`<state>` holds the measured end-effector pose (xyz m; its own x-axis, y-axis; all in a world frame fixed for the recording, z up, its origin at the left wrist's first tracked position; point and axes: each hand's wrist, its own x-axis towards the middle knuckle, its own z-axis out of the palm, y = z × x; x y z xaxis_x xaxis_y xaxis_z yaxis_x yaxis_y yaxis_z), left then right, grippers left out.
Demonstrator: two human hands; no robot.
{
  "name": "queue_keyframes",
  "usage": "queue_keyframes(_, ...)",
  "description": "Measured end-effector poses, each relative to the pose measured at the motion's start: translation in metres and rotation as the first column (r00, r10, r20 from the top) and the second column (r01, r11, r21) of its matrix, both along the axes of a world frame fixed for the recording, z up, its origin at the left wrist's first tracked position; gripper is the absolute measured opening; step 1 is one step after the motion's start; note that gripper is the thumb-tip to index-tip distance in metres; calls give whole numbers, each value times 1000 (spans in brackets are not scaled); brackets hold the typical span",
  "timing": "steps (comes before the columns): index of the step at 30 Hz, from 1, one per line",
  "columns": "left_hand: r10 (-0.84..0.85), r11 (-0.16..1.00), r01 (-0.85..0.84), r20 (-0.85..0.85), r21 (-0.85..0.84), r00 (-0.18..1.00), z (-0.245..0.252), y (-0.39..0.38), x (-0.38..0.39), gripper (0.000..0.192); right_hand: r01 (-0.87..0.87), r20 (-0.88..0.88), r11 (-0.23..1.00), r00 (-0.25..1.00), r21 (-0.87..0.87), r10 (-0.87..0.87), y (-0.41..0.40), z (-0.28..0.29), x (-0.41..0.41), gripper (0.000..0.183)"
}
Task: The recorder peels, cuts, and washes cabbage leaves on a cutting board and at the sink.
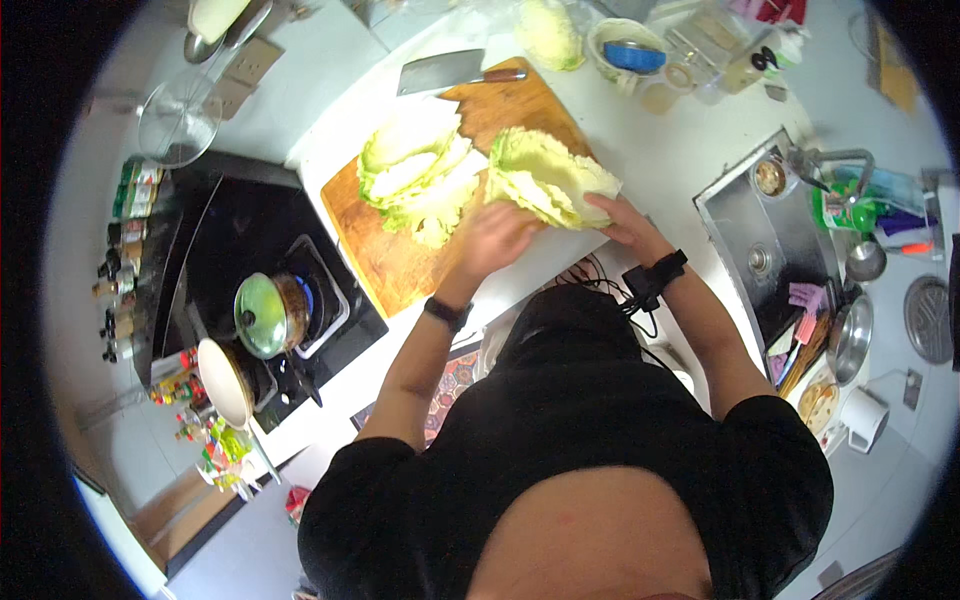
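Observation:
My right hand (626, 221) grips the stem end of a bundle of napa cabbage leaves (551, 176), thumb on the near side, at the right edge of a wooden cutting board (352, 259). Close to the leaves' lower left edge is my left hand (499, 236), blurred; whether it touches them I cannot tell. More cabbage leaves (420, 165) lie in a loose pile on the board, left of the bundle. A cleaver (442, 73) rests at the board's far edge, its wooden handle on the board. Behind stands another piece of cabbage (549, 37).
At left, a lidded pot (262, 315) sits over a blue flame on the black gas stove (225, 195), with a pale pan (225, 382) nearer me. The steel sink (750, 225) is at right. A pot holding a blue bowl (634, 56) stands at the back, beside containers.

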<state>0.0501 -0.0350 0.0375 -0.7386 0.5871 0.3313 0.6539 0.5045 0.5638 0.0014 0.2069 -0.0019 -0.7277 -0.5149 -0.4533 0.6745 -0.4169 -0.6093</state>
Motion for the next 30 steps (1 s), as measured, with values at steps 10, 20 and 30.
queue_keyframes(10,-441,314,-801,826,509,352,48,134,-38,45,595,-389,773,781,222,-489,8,82,37,47)
queue_keyframes(20,-509,650,-478,806,591,303,-19,269,-46,48,486,-444,-210,869,848,218,363,114,93,63)
queue_keyframes(30,-434,740,-533,896,410,87,-54,417,-65,49,695,-183,-331,555,639,811,501,53,-68,29)
